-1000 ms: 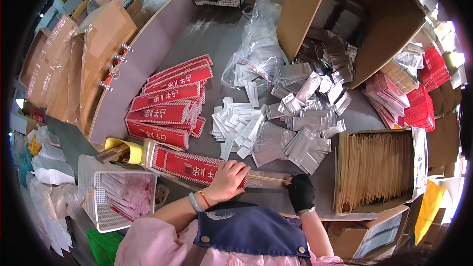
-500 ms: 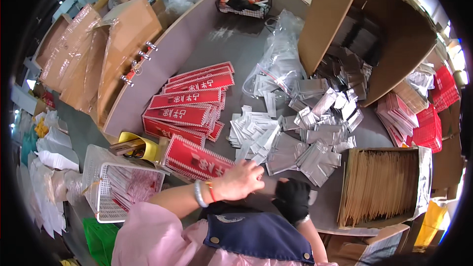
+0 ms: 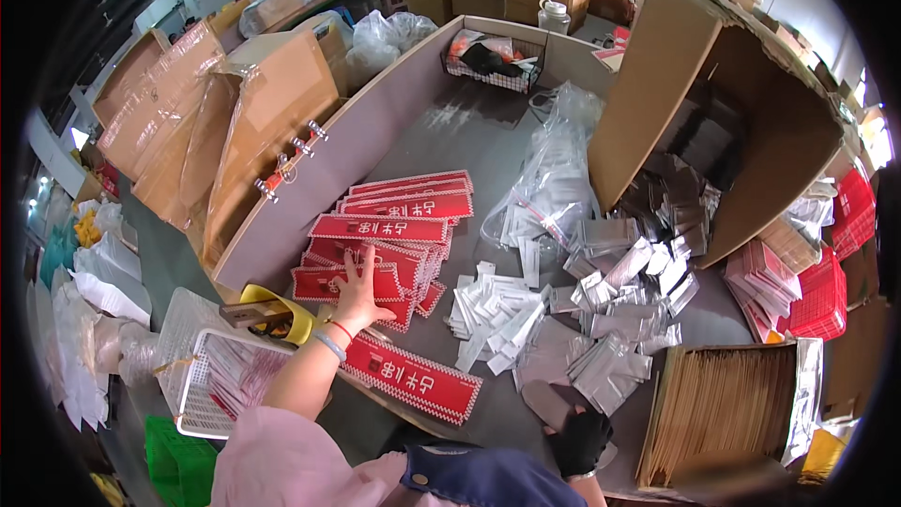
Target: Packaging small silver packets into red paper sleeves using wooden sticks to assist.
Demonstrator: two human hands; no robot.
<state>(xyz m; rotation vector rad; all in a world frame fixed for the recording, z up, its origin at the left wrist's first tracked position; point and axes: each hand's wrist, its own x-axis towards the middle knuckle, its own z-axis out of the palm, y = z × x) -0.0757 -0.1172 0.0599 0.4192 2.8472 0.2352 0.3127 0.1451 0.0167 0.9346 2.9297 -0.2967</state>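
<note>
My left hand [image 3: 355, 299], bare with a bracelet and a red string on its wrist, reaches over a fanned pile of long red printed sleeves [image 3: 389, 228] with checkered borders. Its fingers are spread and touch or hover just above the nearest sleeves. A single red sleeve [image 3: 413, 377] lies closer to me, right of that forearm. In a black fingerless glove, my right hand [image 3: 579, 441] is closed at the near edge of the table. Flat silvery sachets [image 3: 546, 406] stick out from its grip, partly hidden by the fingers.
White slim packets [image 3: 493, 314] and loose silver sachets [image 3: 610, 366] are heaped mid-table. An upright carton [image 3: 648, 94] stands behind them; a box of brown envelopes [image 3: 718, 413] is at right. At left sit a white basket [image 3: 197, 394] and yellow container [image 3: 298, 324].
My left hand has moved from beside the right hand to the sleeve pile, fingers now spread. The single red sleeve now lies flat near me. The view has shifted, showing more of the background.
</note>
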